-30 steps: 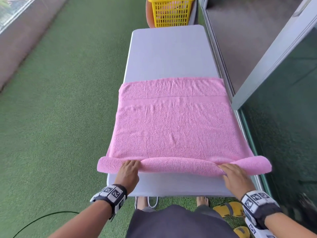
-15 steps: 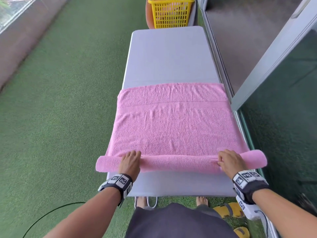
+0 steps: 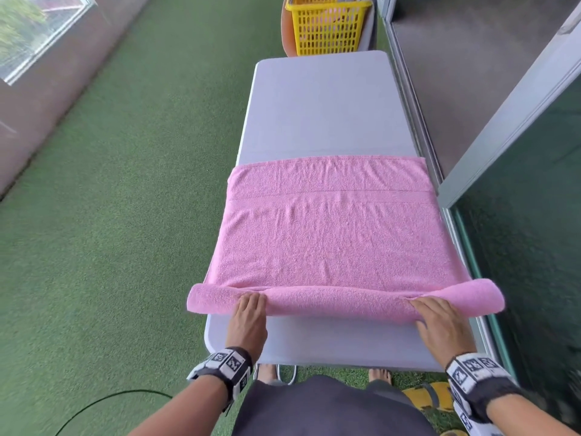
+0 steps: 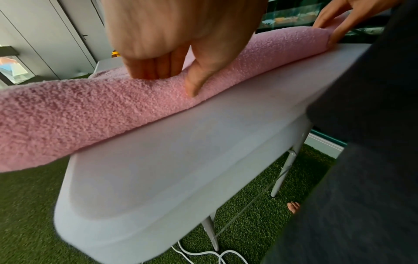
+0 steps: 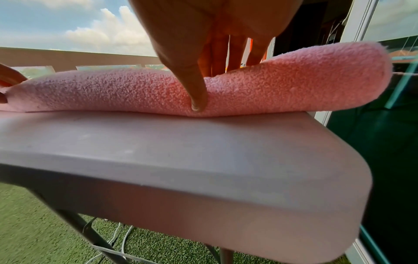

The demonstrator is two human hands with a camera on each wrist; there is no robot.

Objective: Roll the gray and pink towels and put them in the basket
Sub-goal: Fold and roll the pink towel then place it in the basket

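Pink towel (image 3: 330, 240) lying on table (image 3: 323, 105), rolled near edge running left-right; left hand (image 3: 248, 322) and right hand (image 3: 440, 322) pinching roll, thumbs beneath.

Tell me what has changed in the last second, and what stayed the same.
Little moved. Both hands were lifted and set again on the rolled near edge of the pink towel: the left hand and right hand now hold it between fingers on top and thumb in front. The roll looks about as thick as before. The table and the yellow basket beyond it stayed in place.
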